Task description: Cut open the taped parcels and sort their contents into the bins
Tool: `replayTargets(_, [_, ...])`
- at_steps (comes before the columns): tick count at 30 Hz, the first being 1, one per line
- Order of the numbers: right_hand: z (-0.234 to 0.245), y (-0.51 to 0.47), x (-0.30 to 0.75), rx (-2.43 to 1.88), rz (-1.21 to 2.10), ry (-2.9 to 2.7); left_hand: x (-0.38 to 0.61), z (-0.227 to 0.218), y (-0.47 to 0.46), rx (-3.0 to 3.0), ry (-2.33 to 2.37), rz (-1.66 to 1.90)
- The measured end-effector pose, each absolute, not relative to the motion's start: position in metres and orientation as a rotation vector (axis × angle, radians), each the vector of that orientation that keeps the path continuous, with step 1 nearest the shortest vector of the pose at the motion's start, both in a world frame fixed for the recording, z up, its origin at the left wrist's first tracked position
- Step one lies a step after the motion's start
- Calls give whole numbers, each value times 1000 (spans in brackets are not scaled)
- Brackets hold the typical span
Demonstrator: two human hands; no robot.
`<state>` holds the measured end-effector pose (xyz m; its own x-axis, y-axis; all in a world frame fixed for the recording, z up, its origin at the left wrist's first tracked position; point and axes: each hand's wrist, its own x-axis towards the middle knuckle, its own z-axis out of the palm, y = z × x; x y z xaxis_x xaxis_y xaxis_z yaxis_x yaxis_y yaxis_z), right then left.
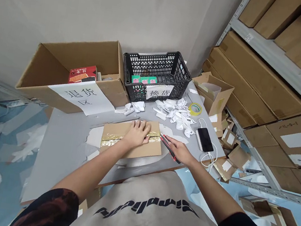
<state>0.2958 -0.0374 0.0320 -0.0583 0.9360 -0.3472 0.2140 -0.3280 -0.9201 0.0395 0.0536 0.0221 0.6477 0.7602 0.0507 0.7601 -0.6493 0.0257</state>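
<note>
Cardboard parcel (pixel 149 148) lies flat on the grey table (pixel 61 145), close to the front edge and directly before the person. Head view: a band of yellowish clear tape (pixel 111 139) runs along the parcel. No slit is visible, though one hand hides part of the band, so the parcel is judged unopened and the opening is outstanding. Left hand (pixel 137 133) rests palm down on the cardboard, fingers extended and gripping nothing. Right hand (pixel 177 150) has its fingers closed around a slim red-and-black utility knife (pixel 169 148), whose front end sits just beside the parcel's right end; contact cannot be confirmed.

Beyond lie crumpled white paper scraps (pixel 174 114), a yellow tape roll (pixel 195 109), and a glossy black phone (pixel 205 139) with a white cable (pixel 206 159). A black plastic crate (pixel 153 58) holds small green boxes (pixel 144 80). An open corrugated carton (pixel 79 60) holds a red box (pixel 82 74). Metal shelving (pixel 275 52) at right carries flat brown cartons (pixel 257 78).
</note>
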Motion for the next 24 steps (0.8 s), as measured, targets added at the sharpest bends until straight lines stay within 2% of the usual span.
replayTargets(3, [33, -44, 301, -1589, 1578, -1318, 39, 24, 56, 2873, 1296, 65])
replayTargets(7, [22, -53, 307, -1614, 1528, -1139, 34, 24, 59, 2826, 1254, 128])
replayTargets(11, [6, -42, 293, -1624, 1279, -1049, 21, 24, 58, 2790, 1203, 215])
replayTargets(16, [12, -6, 264, -1748, 831, -1384, -8, 30, 33, 2704, 1365, 314])
replayTargets(20, [31, 14, 241, -1653, 653, -1687, -46, 26, -13, 2509, 1669, 603])
replayTargets(24, [48, 27, 195, -1479, 616, -2035, -80, 3, -56, 1902, 2178, 1063])
